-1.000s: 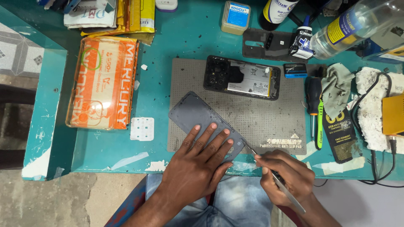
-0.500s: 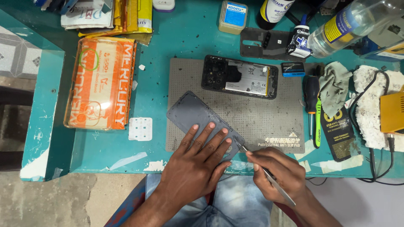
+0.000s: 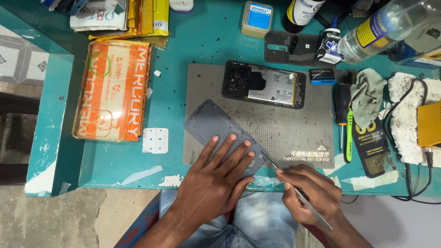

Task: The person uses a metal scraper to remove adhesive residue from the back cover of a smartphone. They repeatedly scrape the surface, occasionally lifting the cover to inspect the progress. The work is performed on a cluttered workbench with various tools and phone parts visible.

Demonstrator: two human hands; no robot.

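A grey phone back cover (image 3: 216,126) lies tilted on the grey work mat (image 3: 294,133). My left hand (image 3: 216,179) presses flat on the cover's near end, fingers spread. My right hand (image 3: 310,193) grips thin metal tweezers (image 3: 294,190), whose tip touches the cover's near right edge. An opened black phone (image 3: 264,85) with its battery showing rests at the far side of the mat.
An orange box (image 3: 112,89) lies at the left, with a small white sticker sheet (image 3: 155,140) next to it. Screwdrivers (image 3: 342,115), a cloth (image 3: 367,98), a black pouch (image 3: 372,147), bottles (image 3: 386,27) and a yellow device (image 3: 429,124) crowd the right side of the teal table (image 3: 197,36).
The hands and cover keep nearly the same pose; the tweezers' tip has shifted only slightly along the cover's edge.
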